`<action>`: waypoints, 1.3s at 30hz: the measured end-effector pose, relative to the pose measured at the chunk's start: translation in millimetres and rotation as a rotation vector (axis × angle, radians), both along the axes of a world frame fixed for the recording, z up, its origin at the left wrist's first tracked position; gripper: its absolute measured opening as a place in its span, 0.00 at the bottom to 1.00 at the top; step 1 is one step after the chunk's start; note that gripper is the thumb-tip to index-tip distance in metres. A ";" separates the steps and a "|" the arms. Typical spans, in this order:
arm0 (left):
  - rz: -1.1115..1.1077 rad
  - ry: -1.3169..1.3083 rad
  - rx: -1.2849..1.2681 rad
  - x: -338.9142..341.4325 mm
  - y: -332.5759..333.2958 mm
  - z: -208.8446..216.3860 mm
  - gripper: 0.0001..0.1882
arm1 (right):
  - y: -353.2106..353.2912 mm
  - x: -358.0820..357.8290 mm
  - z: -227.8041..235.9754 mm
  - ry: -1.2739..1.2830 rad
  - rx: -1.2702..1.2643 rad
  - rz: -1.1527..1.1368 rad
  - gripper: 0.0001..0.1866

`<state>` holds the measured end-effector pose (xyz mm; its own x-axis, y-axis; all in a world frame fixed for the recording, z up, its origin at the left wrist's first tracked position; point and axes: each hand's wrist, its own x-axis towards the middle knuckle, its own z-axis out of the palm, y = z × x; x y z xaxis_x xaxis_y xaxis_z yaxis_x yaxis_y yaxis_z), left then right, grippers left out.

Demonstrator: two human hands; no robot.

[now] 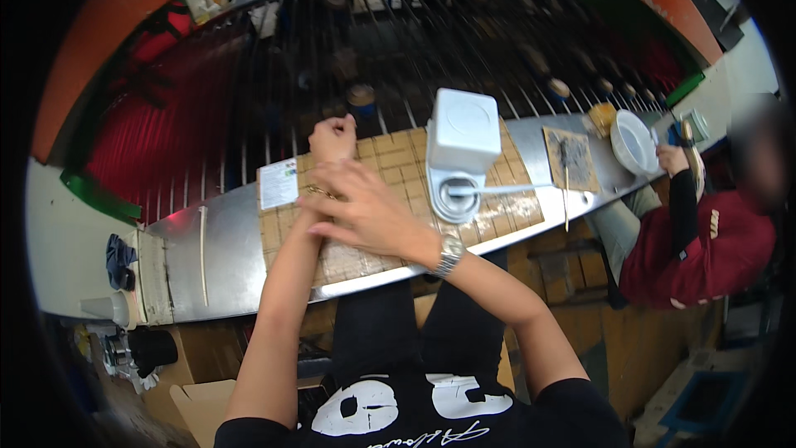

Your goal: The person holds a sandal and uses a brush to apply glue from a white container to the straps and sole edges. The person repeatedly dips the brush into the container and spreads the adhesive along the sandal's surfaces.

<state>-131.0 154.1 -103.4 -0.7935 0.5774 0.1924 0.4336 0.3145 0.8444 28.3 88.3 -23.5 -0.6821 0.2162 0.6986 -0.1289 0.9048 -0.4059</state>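
Observation:
My left hand (334, 139) is curled into a loose fist over the far edge of a worktable, with nothing seen in it. Across my left wrist lies my right hand (365, 209), fingers spread, touching the wrist and a gold-coloured bracelet (318, 192). A metal-band watch (449, 255) sits on my right wrist. Beneath both arms is a brown, grid-lined mat (390, 158). A white printed sheet (278, 184) lies left of my left hand. Right of my hands stands a white box-shaped device (465, 131) with a round cup (457, 198) at its near end.
Beyond the worktable (211, 270) runs a bank of metal rollers (398, 41). A thin pale stick (203, 255) lies at left. On the right are a stained board (570, 159), another thin stick (567, 195) and a white bowl (633, 143), near a seated person's hand (672, 159).

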 end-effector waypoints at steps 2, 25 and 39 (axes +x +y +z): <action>-0.026 0.073 0.122 -0.7 5.4 -12.1 0.15 | 5.7 -46.1 -17.6 0.015 0.019 0.119 0.21; -0.249 0.095 0.000 15.6 -18.2 19.5 0.15 | 5.2 -64.5 -32.5 -0.231 0.001 0.144 0.23; -0.304 -0.325 0.161 9.3 -17.6 34.1 0.17 | 27.8 -50.1 -13.1 0.357 -0.132 -0.102 0.16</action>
